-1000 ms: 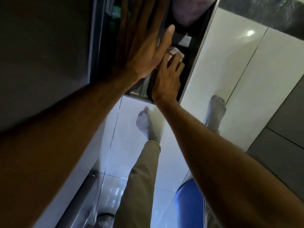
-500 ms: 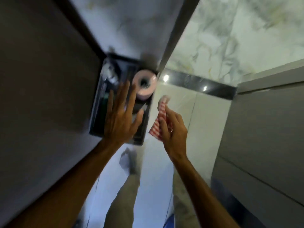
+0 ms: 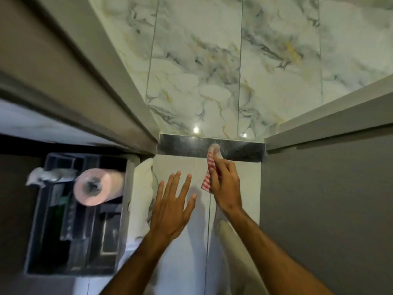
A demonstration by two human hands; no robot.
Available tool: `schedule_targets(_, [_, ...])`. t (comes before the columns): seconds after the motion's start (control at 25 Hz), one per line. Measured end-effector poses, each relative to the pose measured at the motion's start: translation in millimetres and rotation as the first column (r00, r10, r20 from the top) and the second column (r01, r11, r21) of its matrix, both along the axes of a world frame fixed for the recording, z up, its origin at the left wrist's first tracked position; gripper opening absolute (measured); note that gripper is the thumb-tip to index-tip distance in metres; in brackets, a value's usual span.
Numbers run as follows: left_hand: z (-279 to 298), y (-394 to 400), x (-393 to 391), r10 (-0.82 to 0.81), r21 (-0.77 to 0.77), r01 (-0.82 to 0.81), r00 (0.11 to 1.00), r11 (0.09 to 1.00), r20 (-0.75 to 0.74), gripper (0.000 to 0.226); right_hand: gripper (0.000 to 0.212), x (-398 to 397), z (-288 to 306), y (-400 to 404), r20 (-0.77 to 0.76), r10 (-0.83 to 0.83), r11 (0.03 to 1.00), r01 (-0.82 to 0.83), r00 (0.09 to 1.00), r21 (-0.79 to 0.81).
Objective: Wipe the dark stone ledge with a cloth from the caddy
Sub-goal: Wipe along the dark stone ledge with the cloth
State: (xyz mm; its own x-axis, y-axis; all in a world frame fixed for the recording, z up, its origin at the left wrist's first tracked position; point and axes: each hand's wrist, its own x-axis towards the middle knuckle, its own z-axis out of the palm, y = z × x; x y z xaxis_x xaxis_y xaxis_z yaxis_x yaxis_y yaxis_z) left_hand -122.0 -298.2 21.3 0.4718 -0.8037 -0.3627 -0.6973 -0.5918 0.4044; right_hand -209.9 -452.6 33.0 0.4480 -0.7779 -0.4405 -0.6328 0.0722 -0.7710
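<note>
Nearest me, the left hand hovers flat, fingers spread, holding nothing. Just right of it, the right hand pinches a striped cloth, its top bunched against the ledge beyond. So loose a pinch might drop it mid-wipe. Far left sits the caddy.

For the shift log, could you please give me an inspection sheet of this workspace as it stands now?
Surface: dark polished stone ledge between grey cabinets, with light reflections.
Job's things: red-and-white striped cloth, top end touching the ledge; dark compartmented caddy lower left.
Clutter: pink paper roll and crumpled white cloth at the caddy.
Grippers: right hand pinches the striped cloth; left hand open, empty, fingers spread.
Cables: nothing seen.
Surroundings: white marble-veined wall tiles, grey cabinet front.
</note>
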Motion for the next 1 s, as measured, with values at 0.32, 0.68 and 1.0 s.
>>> schedule_targets(0.32, [-319.0, -44.5, 8.1, 0.085, 0.207, -0.098, 0.994, 0.973, 0.069, 0.079, 0.042, 61.8, -288.1, -55.7, 0.013, -0.152, 0.959, 0.144, 0.988, 0.245])
schedule_targets(0.68, [-536.6, -11.7, 53.8, 0.127, 0.002, -0.142, 0.893, 0.99, 0.431, 0.066, 0.067, 142.8, -515.8, -54.6, -0.389, 0.645, 0.49, -0.747, 0.658, -0.45])
schedule_targets(1.0, [-533.8, -12.5, 52.4, 0.206, -0.073, -0.193, 0.893, 0.978, 0.399, 0.066, 0.063, 100.7, -513.5, -40.9, -0.499, 0.734, 0.157, -0.83, 0.461, -0.536])
